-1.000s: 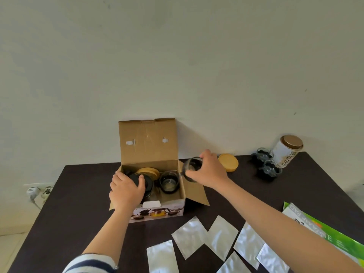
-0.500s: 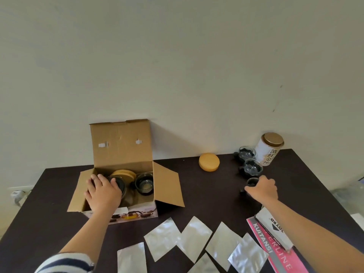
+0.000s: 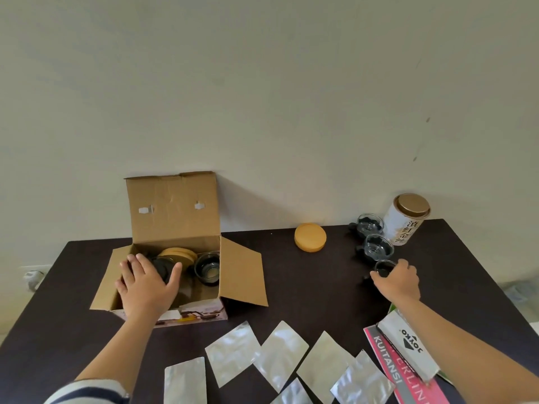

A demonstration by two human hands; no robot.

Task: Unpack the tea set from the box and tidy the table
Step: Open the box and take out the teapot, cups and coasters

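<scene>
An open cardboard box [image 3: 175,217] stands at the left of the dark table [image 3: 306,287]. Inside it are a dark glass cup [image 3: 207,267], wooden lids [image 3: 178,254] and a dark round piece [image 3: 162,268]. My left hand [image 3: 145,282] reaches into the box and curls over that dark piece. My right hand [image 3: 398,279] grips a small glass cup [image 3: 384,267] set down on the table at the right. Two more glass cups [image 3: 378,248] [image 3: 369,223] stand in a row just behind it.
A round wooden lid [image 3: 310,237] lies near the wall. A white tea tin [image 3: 406,218] stands at the back right. Several silver foil pouches [image 3: 280,351] lie along the front edge. A pink booklet [image 3: 399,371] and a white packet [image 3: 408,348] sit under my right forearm.
My right hand carried a glass cup from beside the box to the right and set it down in front of the two other cups. My left hand stayed in the box.
</scene>
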